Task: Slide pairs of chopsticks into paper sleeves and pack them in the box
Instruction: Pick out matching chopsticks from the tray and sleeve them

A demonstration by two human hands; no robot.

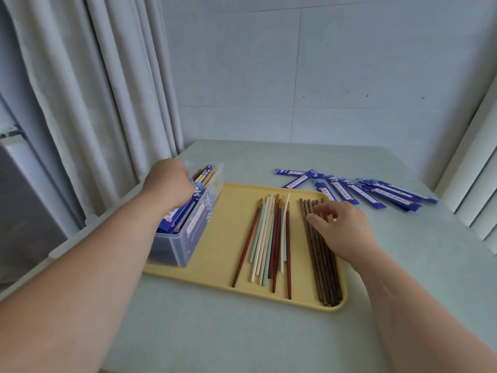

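Head view:

- Progress: the task looks partly done. A clear plastic box (188,238) under the left hand (168,181) already holds several sleeved pairs (185,216), blue wrappers with stick ends poking out at the far end.
- Left to do: a loose row of red, white and pale blue chopsticks (269,238) lies between the two hands. A bundle of dark brown wooden chopsticks (322,265) lies under the right hand (341,227). Both groups are bare and sit on a flat yellow plastic tray (215,273).
- Empty blue paper sleeves (376,192) are fanned on the pale table (242,332), beyond the right hand and to its right (a good number, so plenty of pairs remain).
- Left hand: it reaches down into the box's far end, knuckles toward the camera. Its fingers are hidden behind the back of the hand, so I cannot tell whether they grip a sleeved pair or only press it down.
- Right hand: the fingers are loosely spread and nearly straight, and the fingertips (318,208) rest on the upper part of the brown bundle. Nothing is gripped yet; it looks poised to pick out a pair.
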